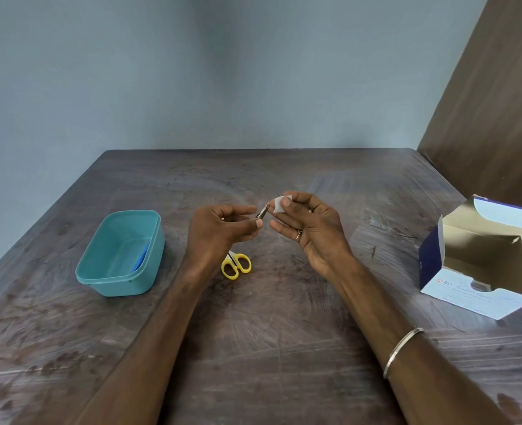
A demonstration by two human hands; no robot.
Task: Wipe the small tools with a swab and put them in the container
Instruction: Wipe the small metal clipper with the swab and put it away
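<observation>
My left hand (220,231) pinches a small dark metal tool (262,211) between thumb and fingers, its tip pointing up to the right. My right hand (312,228) pinches a white swab (279,204) between thumb and forefinger, right beside the tool's tip. Both hands are raised over the middle of the dark wooden table (253,332). Yellow-handled scissors (236,265) lie on the table just below my left hand, their blades hidden by my wrist. A teal plastic container (100,271) stands at the left with a blue tool (141,259) inside it.
An opened blue and white box of alcohol swabs (480,265) sits at the table's right edge, flap up. A grey-blue wall runs behind the table and a brown panel rises at the right.
</observation>
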